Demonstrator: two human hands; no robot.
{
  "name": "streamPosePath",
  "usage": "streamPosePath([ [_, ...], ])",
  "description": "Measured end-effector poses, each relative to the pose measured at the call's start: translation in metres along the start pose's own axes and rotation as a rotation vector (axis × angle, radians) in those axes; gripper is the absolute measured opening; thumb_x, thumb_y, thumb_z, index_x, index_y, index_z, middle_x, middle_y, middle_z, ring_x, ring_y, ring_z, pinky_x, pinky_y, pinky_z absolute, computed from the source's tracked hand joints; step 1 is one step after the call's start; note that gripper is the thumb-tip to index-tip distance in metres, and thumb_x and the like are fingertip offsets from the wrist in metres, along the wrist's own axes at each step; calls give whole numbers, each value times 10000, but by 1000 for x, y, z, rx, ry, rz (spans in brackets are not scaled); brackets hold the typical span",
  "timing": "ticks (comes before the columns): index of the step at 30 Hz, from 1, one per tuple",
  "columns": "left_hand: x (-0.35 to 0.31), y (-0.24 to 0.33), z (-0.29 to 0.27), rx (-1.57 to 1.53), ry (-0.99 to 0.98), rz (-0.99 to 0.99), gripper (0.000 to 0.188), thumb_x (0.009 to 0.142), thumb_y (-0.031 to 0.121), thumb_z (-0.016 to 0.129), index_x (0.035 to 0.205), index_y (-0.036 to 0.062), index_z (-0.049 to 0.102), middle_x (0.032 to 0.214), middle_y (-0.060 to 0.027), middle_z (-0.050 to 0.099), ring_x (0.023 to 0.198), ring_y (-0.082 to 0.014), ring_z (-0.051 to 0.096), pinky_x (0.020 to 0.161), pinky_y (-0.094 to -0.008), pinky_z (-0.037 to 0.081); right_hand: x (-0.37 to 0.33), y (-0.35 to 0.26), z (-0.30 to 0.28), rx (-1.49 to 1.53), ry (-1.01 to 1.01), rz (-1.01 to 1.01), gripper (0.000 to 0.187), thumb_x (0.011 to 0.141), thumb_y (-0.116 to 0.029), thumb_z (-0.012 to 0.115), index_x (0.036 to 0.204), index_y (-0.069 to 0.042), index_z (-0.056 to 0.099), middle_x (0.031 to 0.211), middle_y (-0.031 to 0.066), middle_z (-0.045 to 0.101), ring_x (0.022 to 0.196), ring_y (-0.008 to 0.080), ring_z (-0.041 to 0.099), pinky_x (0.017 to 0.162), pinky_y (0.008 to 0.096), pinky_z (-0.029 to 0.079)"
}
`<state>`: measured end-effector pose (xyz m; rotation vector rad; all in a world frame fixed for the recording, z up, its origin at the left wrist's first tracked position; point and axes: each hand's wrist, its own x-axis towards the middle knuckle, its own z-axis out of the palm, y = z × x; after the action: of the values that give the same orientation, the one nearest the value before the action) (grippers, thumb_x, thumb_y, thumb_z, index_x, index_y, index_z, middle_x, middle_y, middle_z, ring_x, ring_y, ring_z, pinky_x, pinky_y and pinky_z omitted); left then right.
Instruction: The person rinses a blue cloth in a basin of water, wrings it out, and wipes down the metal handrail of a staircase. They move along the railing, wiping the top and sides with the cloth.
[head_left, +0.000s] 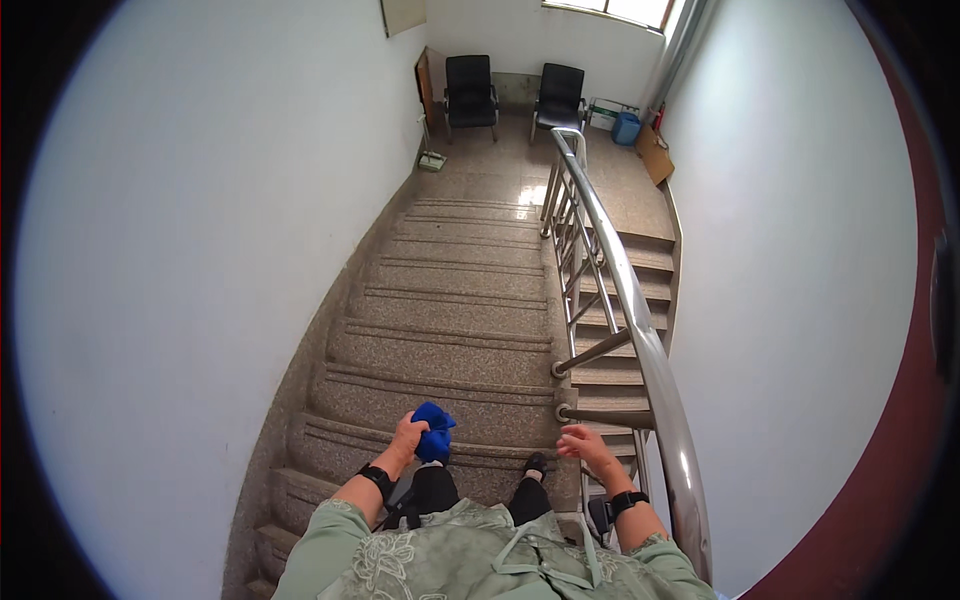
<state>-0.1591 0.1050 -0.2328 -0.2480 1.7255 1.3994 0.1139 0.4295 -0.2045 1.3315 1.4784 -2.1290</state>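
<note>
A bunched bright blue cloth [434,432] is gripped in my left hand [412,432], held out over the speckled stone stairs [440,350]. My right hand [588,443] hovers just left of the metal handrail [640,310] without touching it. Its fingers are loosely bent and somewhat apart, with nothing seen in them. Each of my wrists wears a black band. Below my hands, a dark shoe [536,464] of mine rests on a step; my other foot is mostly hidden beneath the cloth.
A landing [480,160] at the far end holds two black chairs [470,95], a blue bin [627,128], a cardboard piece [655,155] and a dustpan [432,161] by the left wall. Beyond the railing, another flight [612,345] runs alongside. White walls [200,250] border both sides.
</note>
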Motion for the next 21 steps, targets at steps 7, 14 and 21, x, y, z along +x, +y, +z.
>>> streamPosePath([
  [7,13,55,-175,199,124,255,640,660,-12,535,1298,18,559,1160,-141,610,1042,-259,585,889,-319,475,-89,215,-6,49,415,302,298,904,-139,613,1158,16,596,832,140,677,681,239,691,573,344,565],
  [14,11,95,-242,97,100,3,521,681,18,549,1198,16,612,1035,-112,623,930,-260,604,818,-352,507,-198,366,97,173,488,546,134,915,-117,599,998,-14,615,769,157,668,620,286,687,530,404,568],
  [21,10,149,-178,85,-208,-83,199,711,138,591,903,85,596,892,-76,598,814,-229,596,737,-352,522,-198,331,150,446,667,524,172,941,-140,568,1084,-47,591,803,131,679,611,263,690,513,363,563],
])
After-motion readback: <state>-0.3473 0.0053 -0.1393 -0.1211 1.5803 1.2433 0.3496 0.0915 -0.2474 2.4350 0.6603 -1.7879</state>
